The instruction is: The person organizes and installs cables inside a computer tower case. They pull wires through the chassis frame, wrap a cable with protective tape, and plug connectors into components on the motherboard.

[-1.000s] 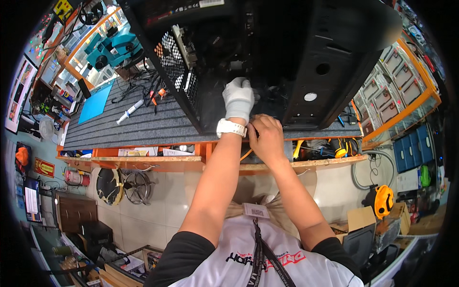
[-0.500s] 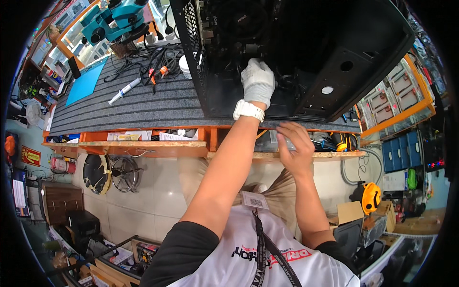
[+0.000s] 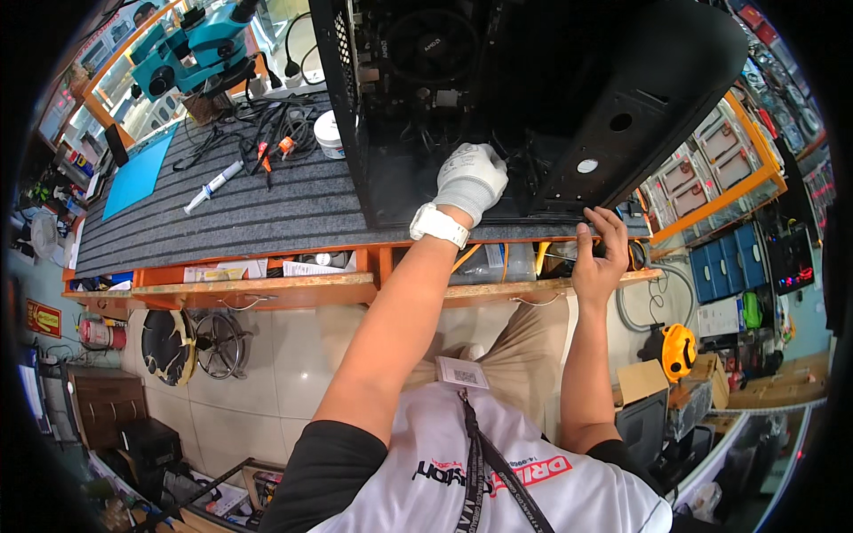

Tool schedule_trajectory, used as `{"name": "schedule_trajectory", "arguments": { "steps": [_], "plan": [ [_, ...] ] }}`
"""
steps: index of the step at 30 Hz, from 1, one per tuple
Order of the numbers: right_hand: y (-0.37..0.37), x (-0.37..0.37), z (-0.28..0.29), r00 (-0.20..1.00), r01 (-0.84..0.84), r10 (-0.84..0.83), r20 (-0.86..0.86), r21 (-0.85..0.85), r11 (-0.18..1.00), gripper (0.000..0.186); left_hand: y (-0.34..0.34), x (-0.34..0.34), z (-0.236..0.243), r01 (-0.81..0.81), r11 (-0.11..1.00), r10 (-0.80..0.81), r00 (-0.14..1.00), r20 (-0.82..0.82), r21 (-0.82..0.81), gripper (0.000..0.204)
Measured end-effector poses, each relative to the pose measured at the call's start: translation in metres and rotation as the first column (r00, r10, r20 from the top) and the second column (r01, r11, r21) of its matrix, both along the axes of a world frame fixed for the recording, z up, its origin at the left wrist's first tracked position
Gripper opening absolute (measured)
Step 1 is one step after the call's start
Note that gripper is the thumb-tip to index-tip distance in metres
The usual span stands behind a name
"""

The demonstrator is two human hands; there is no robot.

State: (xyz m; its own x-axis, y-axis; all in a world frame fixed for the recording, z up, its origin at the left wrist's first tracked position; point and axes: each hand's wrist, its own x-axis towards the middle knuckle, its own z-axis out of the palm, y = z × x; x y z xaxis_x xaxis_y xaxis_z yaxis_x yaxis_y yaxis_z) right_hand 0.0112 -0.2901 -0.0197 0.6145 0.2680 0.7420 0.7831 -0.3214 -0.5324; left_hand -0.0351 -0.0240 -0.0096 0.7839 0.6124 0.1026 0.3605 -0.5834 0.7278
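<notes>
A black computer case (image 3: pixel 613 169) lies open on the desk, its inside facing up, with a round cooling fan (image 3: pixel 433 46) at the far left of it. My left hand (image 3: pixel 473 175), in a white knitted glove, reaches inside near the case's near edge. Its fingers are curled, and their tips and whatever they grip are hidden. Dark cables (image 3: pixel 530 164) lie just right of it. My bare right hand (image 3: pixel 604 249) is at the case's near right corner, fingers apart, fingertips at the lower edge; it holds nothing.
Two pulled-out drawers (image 3: pixel 258 291) stick out below the desk edge. On the grey ribbed mat (image 3: pixel 293 200) lie a syringe (image 3: pixel 213 186), a blue sheet (image 3: pixel 140 178), tangled cables (image 3: pixel 258 124) and a white tub (image 3: pixel 330 135). A teal microscope (image 3: pixel 191 53) stands behind; a round stool (image 3: pixel 167 346) is below left.
My right hand has moved right and forward, from above the drawer to the case's near corner. My left hand has drawn slightly nearer inside the case. The whole view has shifted a little.
</notes>
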Motion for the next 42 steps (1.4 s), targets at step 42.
{"name": "schedule_trajectory", "arguments": {
  "steps": [42],
  "plan": [
    [-0.034, 0.061, -0.042, 0.922, -0.046, 0.188, -0.34, 0.384, 0.922, 0.019, 0.031, 0.046, -0.001, 0.37, 0.913, -0.358, 0.929, 0.097, -0.174, 0.038]
  ]
}}
